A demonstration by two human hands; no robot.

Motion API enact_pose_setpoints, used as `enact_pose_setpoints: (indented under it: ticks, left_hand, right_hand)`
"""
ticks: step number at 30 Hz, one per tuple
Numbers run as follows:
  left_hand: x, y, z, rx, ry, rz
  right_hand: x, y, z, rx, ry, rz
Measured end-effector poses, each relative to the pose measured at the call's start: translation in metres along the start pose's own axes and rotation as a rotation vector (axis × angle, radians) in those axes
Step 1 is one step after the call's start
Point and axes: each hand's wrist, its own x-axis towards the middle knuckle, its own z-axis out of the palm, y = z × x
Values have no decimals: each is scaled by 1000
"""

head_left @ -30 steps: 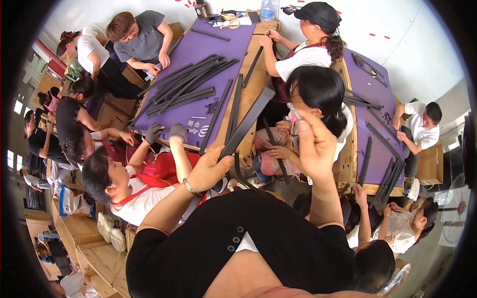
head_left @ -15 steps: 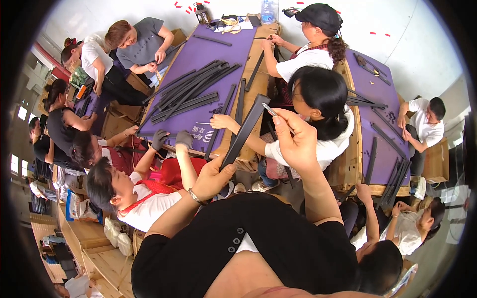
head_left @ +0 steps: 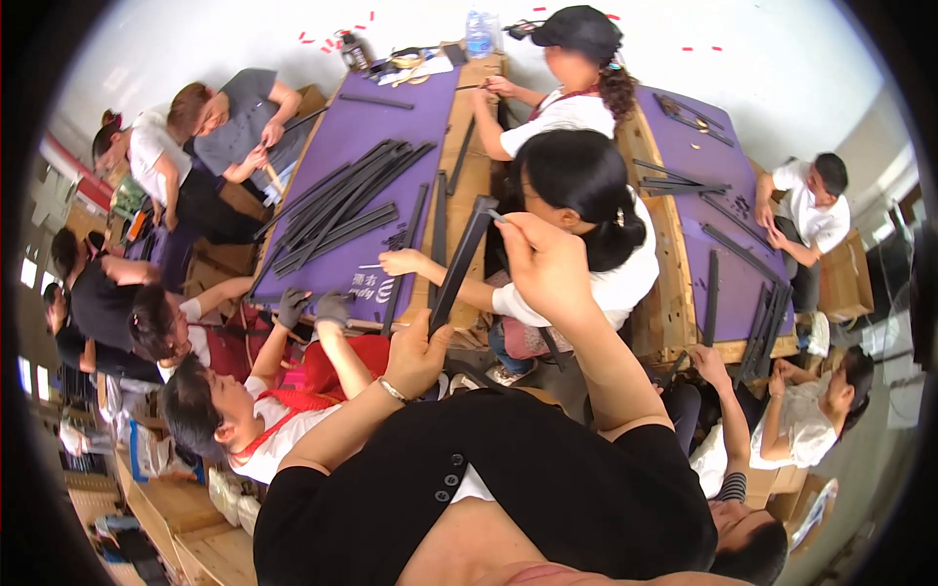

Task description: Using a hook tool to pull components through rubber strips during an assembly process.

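Note:
My left hand (head_left: 417,354) is closed round the lower part of a long black strip (head_left: 462,264), which slants up and away from me above the floor gap by the table. At the strip's upper end my right hand (head_left: 544,264) pinches a small, thin metal tool (head_left: 496,215). Its tip meets or nearly touches the strip's end; most of it is hidden in my fingers, so its exact kind does not show. Beyond, a pile of similar black strips (head_left: 342,200) lies on a purple-topped table (head_left: 386,112), with small black pieces (head_left: 395,239) beside it.
Close in front sits a co-worker in white (head_left: 625,264); another, with grey gloves (head_left: 334,308), works at the table's near left. A second purple-topped table (head_left: 674,195) with black strips stands at right. A water bottle (head_left: 479,35) stands at the far end. Cardboard boxes (head_left: 181,503) are lower left.
The view has shifted, so the tables and people appear farther left. My right hand has stayed at the strip's upper end, and its tool shows less. The gloved hands have moved slightly.

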Motion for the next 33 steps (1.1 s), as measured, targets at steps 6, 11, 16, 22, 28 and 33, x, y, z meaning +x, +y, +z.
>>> enact_pose_setpoints:
  ticks: [6,11,16,22,28,33]
  left_hand:
    - [10,-15,36,58,-71,50]
    - [9,-10,55,-40,-91,51]
    - [10,-10,75,-49,-171,68]
    - [42,5,71,-582,-648,-48]
    - [37,79,78,-888,-868,-205]
    - [17,80,86,-790,-748,-63]
  right_hand:
    - [10,27,-6,-597,-182,-20]
    - [-3,38,-34,-375,-80,138]
    - [-28,51,-70,-189,186,180]
    - [-54,13,-108,-143,110,56]
    - [-79,1,-116,-203,101,148]
    - [-101,9,-114,99,280,101]
